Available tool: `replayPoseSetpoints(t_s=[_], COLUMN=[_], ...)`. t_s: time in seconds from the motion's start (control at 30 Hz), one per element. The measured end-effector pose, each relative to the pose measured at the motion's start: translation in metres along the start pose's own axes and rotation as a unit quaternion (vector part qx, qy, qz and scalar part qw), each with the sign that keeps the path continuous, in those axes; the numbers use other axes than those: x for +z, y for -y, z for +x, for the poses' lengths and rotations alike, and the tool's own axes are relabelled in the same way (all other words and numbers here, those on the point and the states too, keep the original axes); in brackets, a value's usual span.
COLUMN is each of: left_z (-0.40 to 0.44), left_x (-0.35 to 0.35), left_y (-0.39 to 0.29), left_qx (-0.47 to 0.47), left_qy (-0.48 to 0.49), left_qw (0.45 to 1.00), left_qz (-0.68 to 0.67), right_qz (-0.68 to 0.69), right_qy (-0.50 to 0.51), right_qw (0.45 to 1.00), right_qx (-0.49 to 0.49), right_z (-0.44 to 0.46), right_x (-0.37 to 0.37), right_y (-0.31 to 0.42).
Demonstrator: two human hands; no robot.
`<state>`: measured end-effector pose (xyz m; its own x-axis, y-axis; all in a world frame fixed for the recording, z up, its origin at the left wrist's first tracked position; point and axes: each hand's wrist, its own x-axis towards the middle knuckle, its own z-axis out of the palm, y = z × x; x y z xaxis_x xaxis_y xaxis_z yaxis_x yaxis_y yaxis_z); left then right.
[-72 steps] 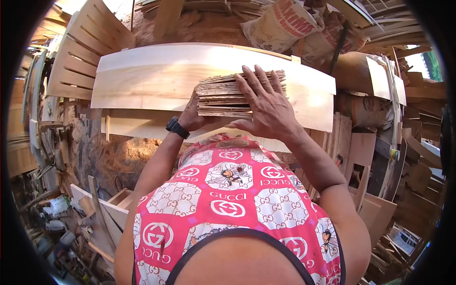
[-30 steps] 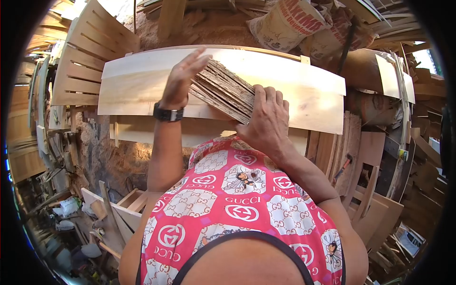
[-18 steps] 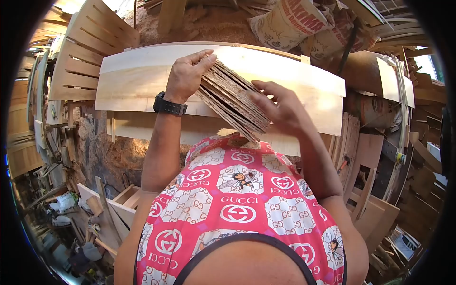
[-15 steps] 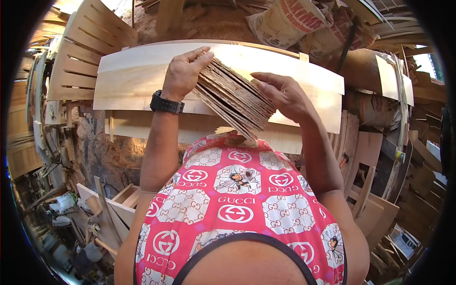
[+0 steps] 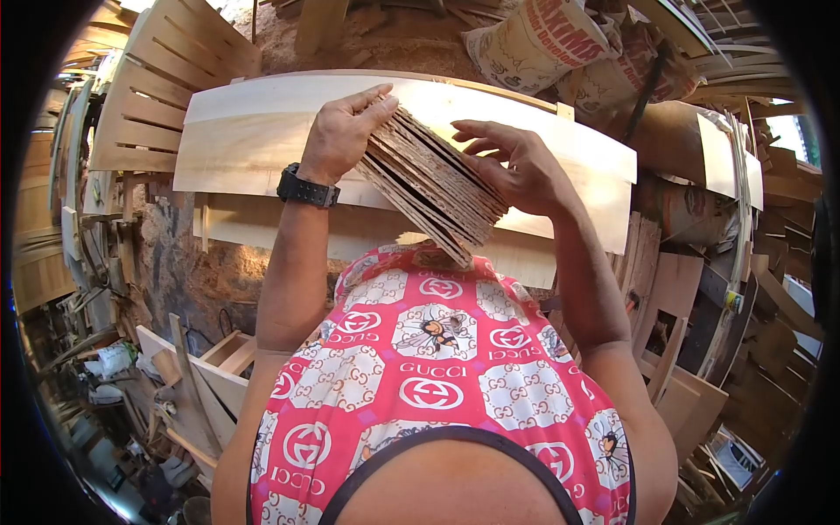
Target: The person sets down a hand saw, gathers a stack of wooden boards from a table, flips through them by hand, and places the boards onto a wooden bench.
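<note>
A stack of thin rough-edged wooden sheets (image 5: 437, 175) is tilted in front of my chest, its lower end close to my shirt. My left hand (image 5: 346, 131) is closed around the upper left end, with the thumb over the top edge. At the right end, my right hand (image 5: 521, 171) touches the stack with bent fingers, while its index finger sticks out above it. Narrow dark gaps show between some sheets. Beneath both hands lies a pale wooden board (image 5: 254, 131).
A slatted wooden panel (image 5: 149, 114) stands at the upper left. Printed sacks (image 5: 542, 44) sit beyond the board on sawdust-covered ground. A wooden frame (image 5: 206, 376) is at lower left, and wood offcuts (image 5: 674, 297) lean at right.
My right hand's fingers have shifted on the stack's right end, and the index finger is now lifted higher. My left hand keeps its hold. The stack has hardly moved.
</note>
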<state>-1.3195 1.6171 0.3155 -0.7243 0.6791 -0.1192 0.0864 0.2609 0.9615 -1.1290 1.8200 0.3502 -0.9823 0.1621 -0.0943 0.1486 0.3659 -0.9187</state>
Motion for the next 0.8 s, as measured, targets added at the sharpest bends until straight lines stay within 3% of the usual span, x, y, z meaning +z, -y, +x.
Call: replayPoseSetpoints(t_s=[0.03, 0.17, 0.57, 0.63, 0.8], left_z=[0.000, -0.002, -0.006, -0.008, -0.005], left_x=[0.000, 0.001, -0.001, 0.000, 0.001], left_y=[0.000, -0.001, 0.006, 0.000, 0.001], left_qx=[0.022, 0.023, 0.022, 0.011, 0.006], left_qy=[-0.011, -0.011, 0.003, 0.001, 0.003], left_qw=[1.000, 1.000, 1.000, 0.999, 0.999], left_qz=[0.007, 0.000, -0.020, -0.037, -0.042], right_qz=[-0.031, -0.049, -0.053, -0.071, -0.068], right_qy=[0.003, 0.015, 0.018, -0.010, 0.001], right_qw=[0.999, 0.998, 0.998, 0.996, 0.995], right_qx=[-0.039, -0.045, -0.001, -0.055, -0.076], right_z=[0.001, 0.001, -0.001, 0.000, 0.000], right_x=[-0.001, 0.000, -0.002, 0.002, -0.002], right_y=[0.000, 0.001, 0.019, 0.010, 0.010])
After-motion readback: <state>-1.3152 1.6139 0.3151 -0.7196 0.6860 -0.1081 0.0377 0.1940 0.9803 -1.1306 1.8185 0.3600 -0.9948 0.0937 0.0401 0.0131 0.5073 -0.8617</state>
